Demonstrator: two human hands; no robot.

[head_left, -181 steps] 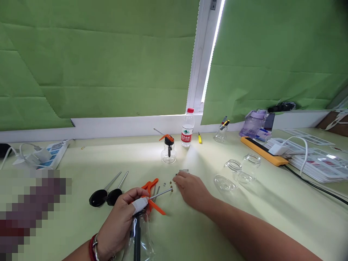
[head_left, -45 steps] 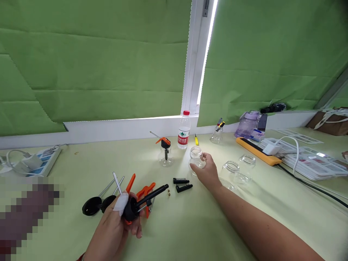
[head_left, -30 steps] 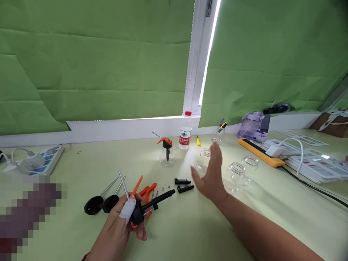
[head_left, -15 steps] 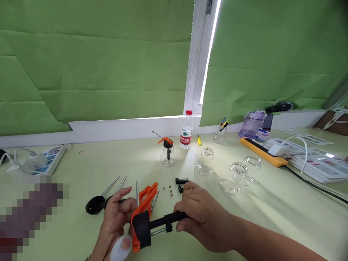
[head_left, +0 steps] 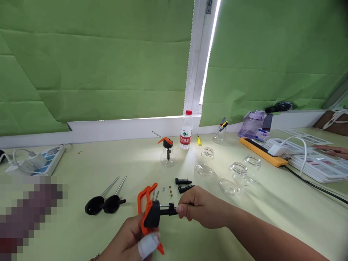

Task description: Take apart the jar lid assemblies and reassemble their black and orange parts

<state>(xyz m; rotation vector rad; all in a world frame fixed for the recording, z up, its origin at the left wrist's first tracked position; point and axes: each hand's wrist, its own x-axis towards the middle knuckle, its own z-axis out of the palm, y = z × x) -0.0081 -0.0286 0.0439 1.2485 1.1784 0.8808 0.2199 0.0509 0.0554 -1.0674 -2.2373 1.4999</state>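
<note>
An orange and black pump head (head_left: pixel 152 214) is gripped in my left hand (head_left: pixel 133 237), whose thumb is wrapped in white tape. Its black tube (head_left: pixel 166 211), with a thin metal rod alongside, points right. The end of that tube is pinched between the thumb and fingers of my right hand (head_left: pixel 201 207). Just behind the pump head lies a loose orange lever (head_left: pixel 148 189) with thin metal rods (head_left: pixel 156 195) beside it. Two black caps with metal tubes (head_left: pixel 112 204) rest to the left. Black spring pieces (head_left: pixel 183 181) and small brass fittings (head_left: pixel 170 191) lie beyond my hands.
A glass jar with an orange-lever pump head (head_left: pixel 168 154) stands farther back, near a water bottle (head_left: pixel 186 131). Several open glass jars (head_left: pixel 239 172) are at right. An orange power strip (head_left: pixel 262 152) borders stacked white sheets (head_left: pixel 315 163); another person's hand (head_left: pixel 333 150) rests there.
The pump head has moved right and up, turning so its tube lies nearly level. My left hand has closed around it, uncovering the second black cap. Another person's hand has appeared at far right.
</note>
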